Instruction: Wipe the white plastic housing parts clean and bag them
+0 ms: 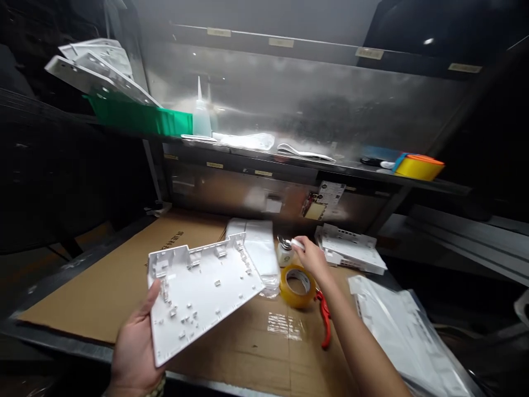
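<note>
A white plastic panel [200,295] is held up over the near part of a cardboard-covered bench [103,286], tilted so its inner side shows, dotted with small pegs and clips. The person's left hand [134,347] grips it at the lower left corner, thumb lying along the panel's left edge and the other fingers hidden behind it, clamped on the plastic.

The right hand [312,256] reaches forward past the panel to a small bottle [284,252] standing on the bench. Its fingers are pinched together on a small white wad [297,243], held just over the bottle's metal top; whether the wad touches the top is too blurred to tell.

Just in front of the bottle lies a roll of yellowish tape [297,285], and beside the roll, under the forearm, a red-handled tool [325,322]. A clear plastic bag [258,251] lies flat behind the panel. To the right of the bottle sits a stack of white panels [351,251], and more bagged white parts [405,331] lie at the bench's right edge.

Above, a metal shelf [289,162] carries a green bin [136,116] of white panels at the left, a squeeze bottle with a pointed nozzle [201,116], and a yellow and orange tub [418,165] at the right.
</note>
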`<state>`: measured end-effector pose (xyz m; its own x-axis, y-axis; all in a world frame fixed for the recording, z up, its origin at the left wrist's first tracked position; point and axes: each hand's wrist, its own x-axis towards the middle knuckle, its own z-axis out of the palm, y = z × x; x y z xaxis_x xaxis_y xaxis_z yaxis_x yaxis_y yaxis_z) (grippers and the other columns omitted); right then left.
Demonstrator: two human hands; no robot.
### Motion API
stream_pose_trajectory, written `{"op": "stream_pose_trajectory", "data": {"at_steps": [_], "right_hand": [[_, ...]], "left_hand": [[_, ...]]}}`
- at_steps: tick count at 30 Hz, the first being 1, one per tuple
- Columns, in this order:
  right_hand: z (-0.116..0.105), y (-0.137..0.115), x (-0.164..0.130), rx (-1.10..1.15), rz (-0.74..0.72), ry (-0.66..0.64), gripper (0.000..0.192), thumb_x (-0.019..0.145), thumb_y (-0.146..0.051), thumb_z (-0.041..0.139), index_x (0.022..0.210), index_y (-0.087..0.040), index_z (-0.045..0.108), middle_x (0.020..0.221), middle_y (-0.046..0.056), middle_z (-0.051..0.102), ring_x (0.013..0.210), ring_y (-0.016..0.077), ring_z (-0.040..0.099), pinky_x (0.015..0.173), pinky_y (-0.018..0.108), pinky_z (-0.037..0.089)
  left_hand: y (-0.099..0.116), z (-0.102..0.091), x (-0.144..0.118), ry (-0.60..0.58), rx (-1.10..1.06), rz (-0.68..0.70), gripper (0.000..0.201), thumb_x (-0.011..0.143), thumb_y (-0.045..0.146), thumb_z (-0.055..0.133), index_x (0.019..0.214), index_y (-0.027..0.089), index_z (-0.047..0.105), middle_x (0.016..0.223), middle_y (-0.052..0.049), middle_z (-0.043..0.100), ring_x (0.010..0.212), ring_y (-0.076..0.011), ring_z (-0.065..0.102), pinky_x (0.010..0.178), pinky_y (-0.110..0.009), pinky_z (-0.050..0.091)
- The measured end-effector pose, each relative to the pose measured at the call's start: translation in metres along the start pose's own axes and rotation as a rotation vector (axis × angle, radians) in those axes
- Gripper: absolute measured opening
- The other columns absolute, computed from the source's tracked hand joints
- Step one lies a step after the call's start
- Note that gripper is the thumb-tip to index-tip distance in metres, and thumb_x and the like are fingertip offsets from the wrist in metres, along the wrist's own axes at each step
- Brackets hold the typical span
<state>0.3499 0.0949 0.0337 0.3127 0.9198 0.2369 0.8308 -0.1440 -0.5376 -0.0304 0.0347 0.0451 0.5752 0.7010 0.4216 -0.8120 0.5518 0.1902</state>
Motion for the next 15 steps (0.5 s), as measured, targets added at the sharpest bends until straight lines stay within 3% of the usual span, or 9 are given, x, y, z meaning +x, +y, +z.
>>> {"op": "stream_pose_trajectory", "data": {"at_steps": [4, 6, 8, 11, 13, 15], "right_hand": [[-0.004, -0.018, 0.014, -0.164, -0.020, -0.032, 0.028, 0.101, -0.042, 0.063, 0.117, -0.019, 0.068, 0.123, 0.008, 0.069, 0.108, 0.0225, 0.067, 0.098, 0.046, 0.056], [-0.005, -0.025, 0.017, -0.216, -0.019, -0.043, 0.026, 0.101, -0.041, 0.064, 0.112, -0.018, 0.069, 0.120, 0.007, 0.070, 0.105, 0.0217, 0.068, 0.096, 0.045, 0.057], [-0.005, -0.029, 0.020, -0.245, -0.025, -0.055, 0.027, 0.104, -0.040, 0.059, 0.108, -0.016, 0.071, 0.115, 0.005, 0.069, 0.105, 0.0210, 0.068, 0.096, 0.041, 0.055], [-0.008, -0.031, 0.025, -0.259, -0.028, -0.058, 0.020, 0.100, -0.030, 0.061, 0.100, -0.015, 0.074, 0.110, 0.006, 0.071, 0.101, 0.0217, 0.069, 0.092, 0.038, 0.051], [-0.012, -0.033, 0.024, -0.251, -0.020, -0.033, 0.012, 0.094, -0.024, 0.066, 0.099, -0.016, 0.075, 0.112, 0.011, 0.073, 0.097, 0.0249, 0.069, 0.086, 0.038, 0.049], [-0.017, -0.040, 0.013, -0.228, -0.020, 0.014, 0.017, 0.096, -0.028, 0.064, 0.106, -0.018, 0.073, 0.117, 0.013, 0.072, 0.098, 0.0275, 0.069, 0.083, 0.039, 0.047]], "left_hand": [[0.004, -0.004, -0.003, -0.138, -0.052, -0.025, 0.086, 0.103, 0.068, 0.004, 0.143, 0.021, 0.063, 0.157, -0.007, 0.052, 0.157, -0.0284, 0.021, 0.130, -0.050, 0.005], [0.005, -0.004, -0.003, -0.123, -0.020, 0.004, 0.085, 0.103, 0.067, 0.003, 0.144, 0.023, 0.063, 0.159, -0.005, 0.049, 0.158, -0.0280, 0.018, 0.129, -0.050, 0.003], [0.002, 0.002, 0.001, -0.034, 0.021, 0.056, 0.075, 0.107, 0.059, 0.005, 0.144, 0.027, 0.063, 0.160, -0.002, 0.049, 0.158, -0.0273, 0.018, 0.129, -0.050, 0.005], [-0.003, 0.015, 0.009, 0.188, 0.069, 0.155, 0.062, 0.110, 0.043, 0.011, 0.146, 0.029, 0.060, 0.160, -0.002, 0.050, 0.157, -0.0282, 0.025, 0.129, -0.051, 0.011], [-0.007, 0.022, 0.016, 0.310, 0.100, 0.200, 0.059, 0.110, 0.042, 0.015, 0.151, 0.027, 0.054, 0.160, -0.006, 0.050, 0.155, -0.0308, 0.031, 0.129, -0.054, 0.016], [-0.009, 0.026, 0.021, 0.391, 0.117, 0.231, 0.057, 0.110, 0.045, 0.019, 0.157, 0.025, 0.045, 0.160, -0.010, 0.051, 0.153, -0.0335, 0.036, 0.128, -0.056, 0.020]]}}
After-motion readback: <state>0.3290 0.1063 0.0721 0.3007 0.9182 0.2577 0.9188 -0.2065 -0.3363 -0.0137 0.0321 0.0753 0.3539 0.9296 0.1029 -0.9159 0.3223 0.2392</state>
